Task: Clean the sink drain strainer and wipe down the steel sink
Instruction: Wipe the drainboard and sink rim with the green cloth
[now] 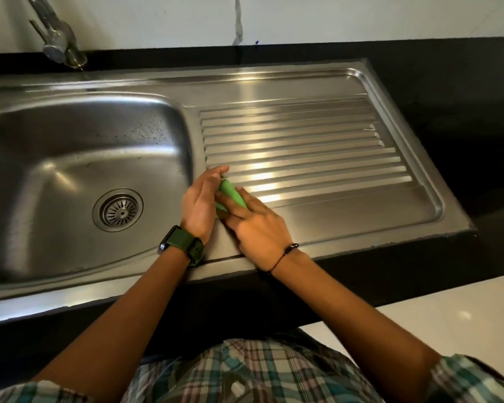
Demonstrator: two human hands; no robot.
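A steel sink [70, 158] fills the left of the head view, with the round drain strainer [118, 210] seated in its basin floor. Its ribbed steel drainboard [317, 158] runs to the right. At the drainboard's near left corner both hands meet over a green scrub pad [232, 193]. My left hand [200, 202], with a dark green watch at the wrist, cups the pad from the left. My right hand [253, 225] presses it from the right with fingers laid over it. Most of the pad is hidden between the hands.
A steel tap [57, 39] stands at the back left above the basin. Black stone counter [463, 112] surrounds the sink. A pale wall [303, 18] rises behind. White floor [448, 315] shows at the lower right, beside my checked shirt [245, 373].
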